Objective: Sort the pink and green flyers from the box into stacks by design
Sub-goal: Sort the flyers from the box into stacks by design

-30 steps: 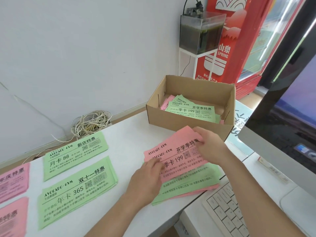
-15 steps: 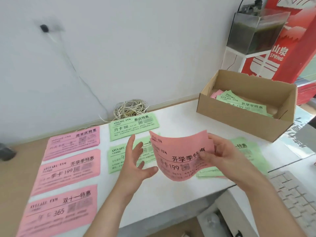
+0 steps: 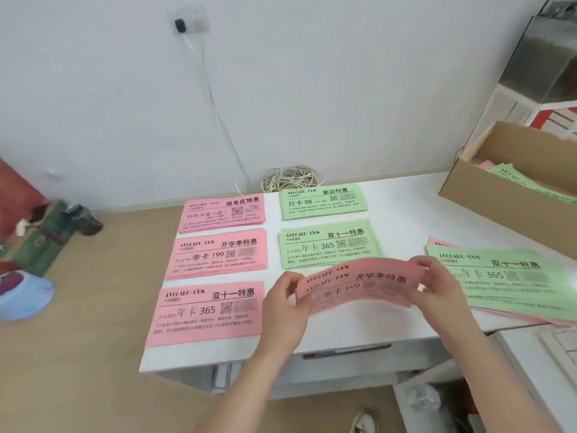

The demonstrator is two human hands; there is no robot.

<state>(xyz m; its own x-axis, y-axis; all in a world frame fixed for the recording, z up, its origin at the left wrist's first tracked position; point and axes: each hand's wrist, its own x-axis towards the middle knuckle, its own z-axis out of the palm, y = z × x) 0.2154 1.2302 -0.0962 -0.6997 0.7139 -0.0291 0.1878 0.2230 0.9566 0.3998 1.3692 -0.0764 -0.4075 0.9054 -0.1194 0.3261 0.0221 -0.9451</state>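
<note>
Two hands, left (image 3: pixel 282 307) and right (image 3: pixel 437 285), tight on a bowed pink "AVOCADO·GYM 季卡 199" flyer (image 3: pixel 359 285).

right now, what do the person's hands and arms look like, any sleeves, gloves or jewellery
The left hand and right hand are bare: no gloves, and no ring, watch or bracelet shows. The left arm and right arm are uncovered too, with no sleeve as far as the frame reaches. The picture is slightly blurred, so small marks cannot be told.

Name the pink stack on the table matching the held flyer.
The middle pink stack, printed 199 like the held flyer; far pink stack reads 99, near pink stack 365.
</note>
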